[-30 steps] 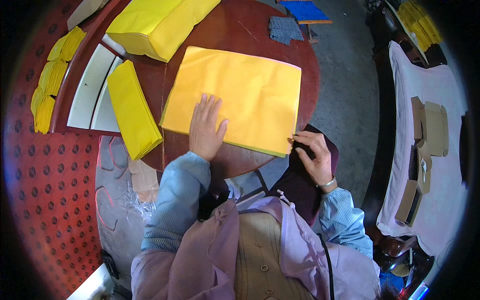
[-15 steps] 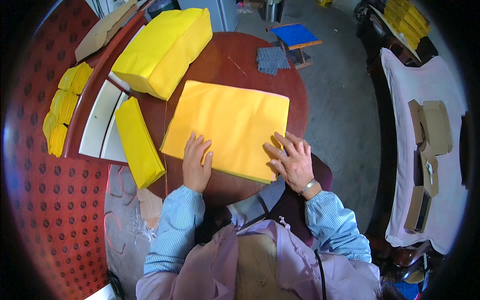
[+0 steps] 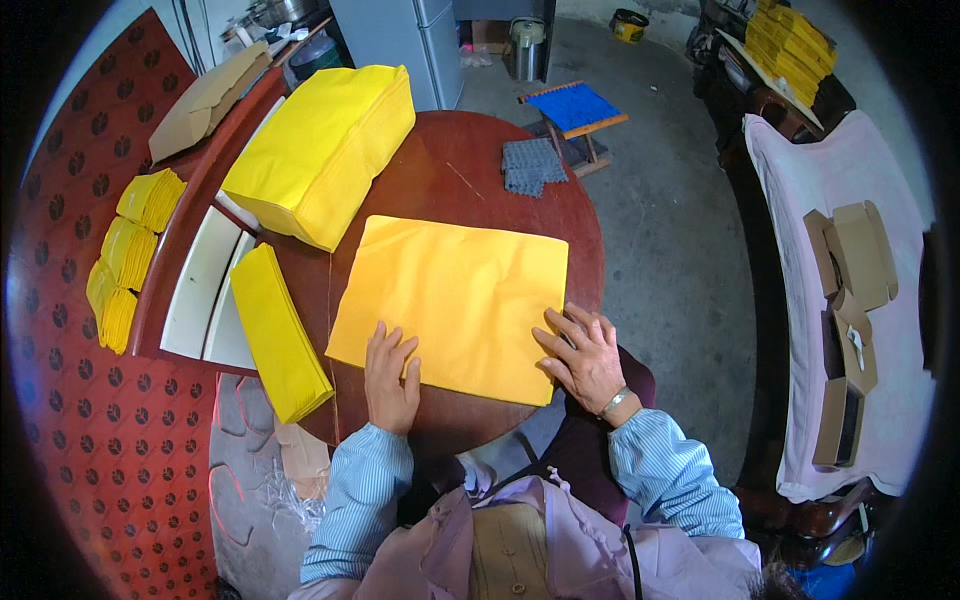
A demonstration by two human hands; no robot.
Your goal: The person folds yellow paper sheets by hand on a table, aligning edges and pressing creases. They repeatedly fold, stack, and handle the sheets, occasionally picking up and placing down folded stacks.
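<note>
A flat, rectangular yellow-orange sheet of cloth or paper (image 3: pixel 455 300) lies on the round dark-red table (image 3: pixel 470 165); whether it is one layer or several I cannot tell. On its near left edge rests my left hand (image 3: pixel 391 380), fingers extended and nothing gripped. My right hand (image 3: pixel 588 360), with a bracelet at the wrist, lies over the near right corner, its fingers spread. Left of the sheet is a long, narrow folded yellow bundle (image 3: pixel 280 335). Behind that bundle sits a big, thick stack of yellow sheets (image 3: pixel 315 150).
A grey textured mat (image 3: pixel 533 166) lies at the table's far right edge, by a blue folding stool (image 3: pixel 575 108). Small yellow bundles (image 3: pixel 130 250) line the far left. Opened cardboard boxes (image 3: pixel 850 260) rest on a pale cloth-covered seat (image 3: pixel 775 200) at right.
The whole view has shifted, so the table and sheet appear lower. Both hands keep about the same place on the sheet, and its near and right edges look more even.
</note>
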